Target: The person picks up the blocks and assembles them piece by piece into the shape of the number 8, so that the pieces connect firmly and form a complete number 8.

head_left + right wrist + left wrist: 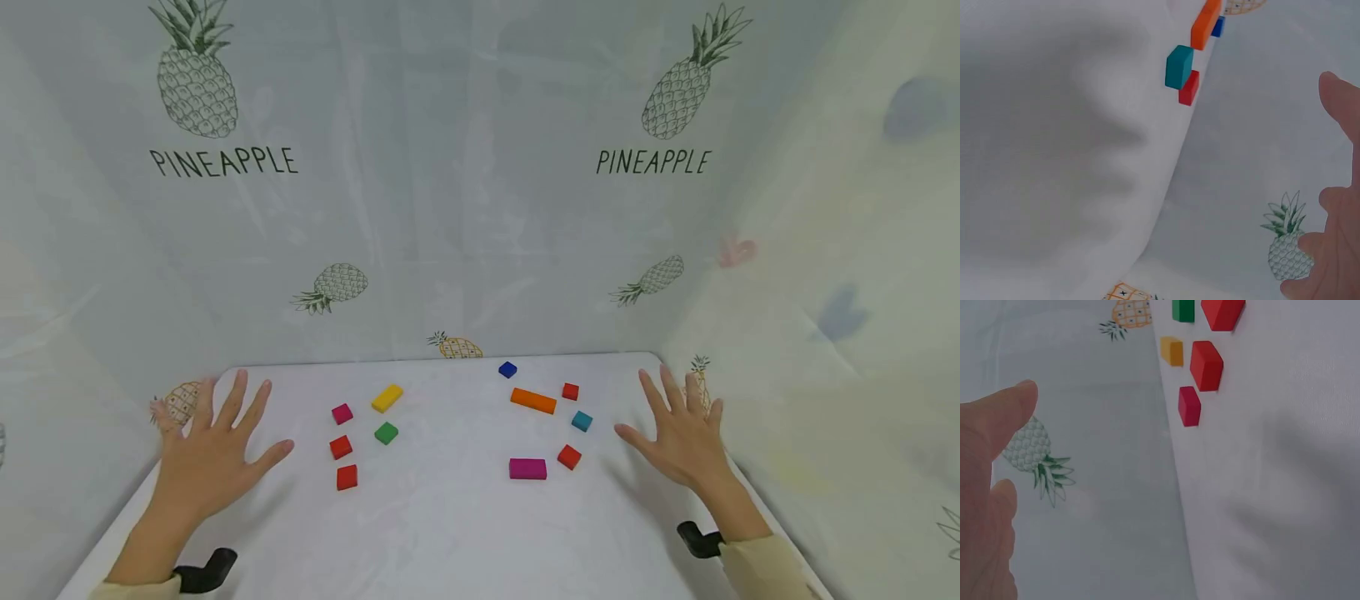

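My left hand (pixel 210 467) hovers with spread fingers over the left side of the table, holding nothing. Closest to it are a pink block (pixel 342 413) and two red blocks, one (pixel 341 447) behind the other (pixel 347 477). A yellow block (pixel 387 398) and a green block (pixel 386 432) lie just right of those. On the other side my right hand (pixel 682 437) is raised, fingers spread, also holding nothing. Near it lie a teal block (pixel 582 421), a red block (pixel 569 457) and a smaller-looking red one (pixel 571 391). An orange bar (pixel 533 400) and a magenta block (pixel 528 469) sit farther left.
A dark blue block (pixel 507 369) lies near the back edge of the white table (pixel 442 533). Behind the table hangs a pale curtain (pixel 450 167) printed with pineapples. Black straps (pixel 206 572) circle both wrists.
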A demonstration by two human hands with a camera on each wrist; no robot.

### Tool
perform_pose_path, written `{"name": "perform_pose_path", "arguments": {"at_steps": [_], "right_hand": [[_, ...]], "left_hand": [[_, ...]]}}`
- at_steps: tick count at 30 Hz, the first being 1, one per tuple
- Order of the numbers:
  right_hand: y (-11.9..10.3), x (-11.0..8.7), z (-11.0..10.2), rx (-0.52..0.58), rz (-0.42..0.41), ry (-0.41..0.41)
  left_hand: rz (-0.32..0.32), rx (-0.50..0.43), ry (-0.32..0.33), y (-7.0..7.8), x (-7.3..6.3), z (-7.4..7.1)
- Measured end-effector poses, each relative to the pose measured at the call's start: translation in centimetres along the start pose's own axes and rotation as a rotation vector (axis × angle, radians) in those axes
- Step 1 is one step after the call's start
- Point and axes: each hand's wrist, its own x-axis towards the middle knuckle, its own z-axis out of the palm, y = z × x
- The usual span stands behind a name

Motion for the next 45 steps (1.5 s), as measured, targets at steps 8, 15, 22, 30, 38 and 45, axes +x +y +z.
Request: {"name": "perform_pose_path", "arguments": {"at_steps": [8, 15, 22, 30, 38, 45], "right_hand": [[-0.7, 1.2, 0.6, 0.013, -0.008, -0.009], [-1.5, 2.2, 1.1, 0.050, -0.006, -0.033], [-2.3, 3.0, 1.9, 0.086, -0.007, -0.046], [-3.0, 4.1, 2.6, 0.123, -0.015, -0.054], [-4.0, 5.4, 3.3, 0.204, -0.025, -0.067], [-4.4, 6.4, 4.1, 0.278, -0.011, -0.107]], "left_hand": [[-0.001, -0.021, -0.005, 1.6, 1.0, 0.9], [-0.013, -0.042, -0.032, 2.7, 1.4, 1.3], [-0.020, -0.079, -0.034, 3.9, 1.9, 2.0], [-0.020, -0.133, -0.048, 5.2, 2.6, 2.8], [-0.033, -0.215, -0.075, 6.1, 2.5, 3.1], [-0.054, -0.274, -0.130, 7.3, 2.8, 3.2]]}}
